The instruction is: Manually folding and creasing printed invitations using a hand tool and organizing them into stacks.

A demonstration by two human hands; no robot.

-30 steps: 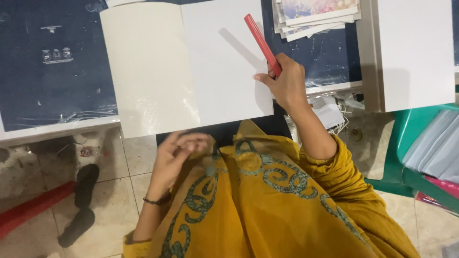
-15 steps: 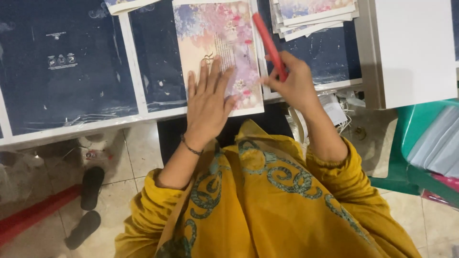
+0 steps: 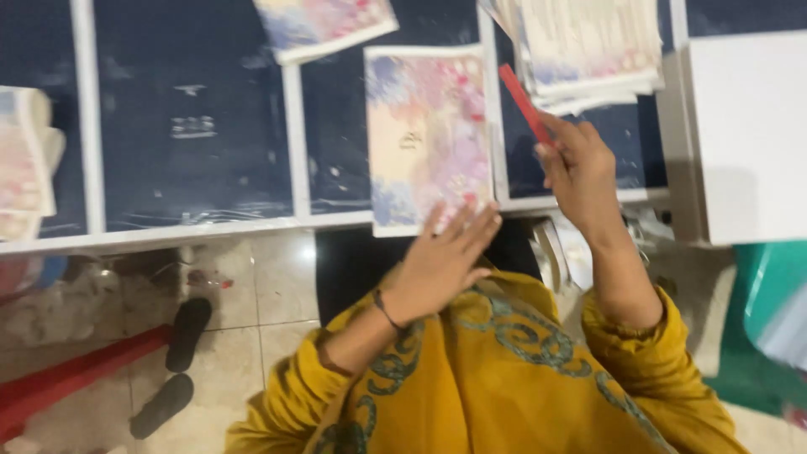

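Note:
A folded card with a pastel floral print (image 3: 427, 126) lies on the dark blue tabletop (image 3: 193, 126), its near end over the table's edge. My left hand (image 3: 445, 261) is flat with fingers apart, its fingertips on the card's near edge. My right hand (image 3: 580, 168) hovers just right of the card, gripping a flat red stick (image 3: 521, 97) that points up and to the left. A yellow patterned garment (image 3: 504, 378) covers my arms and lap.
A pile of similar printed sheets (image 3: 588, 42) lies at the back right, another sheet (image 3: 324, 25) at the back, a further stack (image 3: 25, 160) at the left edge. A white board (image 3: 748, 134) stands right. Below are a green chair (image 3: 765, 336), black sandals (image 3: 181, 336) and a red bar (image 3: 67, 378).
The open white sheet was folded over to show its floral side. My left hand pressed it, then slid back to its near edge. My right hand moved right with the stick.

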